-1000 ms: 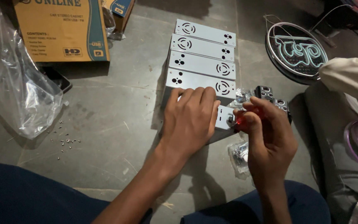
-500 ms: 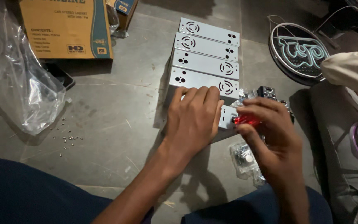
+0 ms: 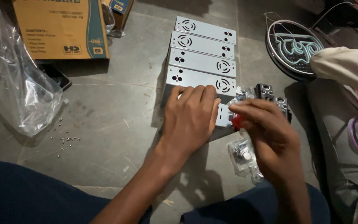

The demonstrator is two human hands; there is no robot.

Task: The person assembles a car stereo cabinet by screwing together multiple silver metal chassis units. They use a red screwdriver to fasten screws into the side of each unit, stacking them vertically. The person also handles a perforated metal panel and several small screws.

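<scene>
Two hands: left hand [image 3: 191,118] presses metal case [image 3: 223,116], right hand [image 3: 268,128] grips red tool [image 3: 238,121].

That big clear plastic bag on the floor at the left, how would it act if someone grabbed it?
The clear plastic bag looks thin and crumpled, so it would probably sag and fold, not hold its shape. It seems empty, so likely very light. Its glossy film may slip in the fingers.

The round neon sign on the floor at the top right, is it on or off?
On. The round neon sign shows pale teal glowing lettering and a bright ring against its dark backing as it lies flat on the floor.
</scene>
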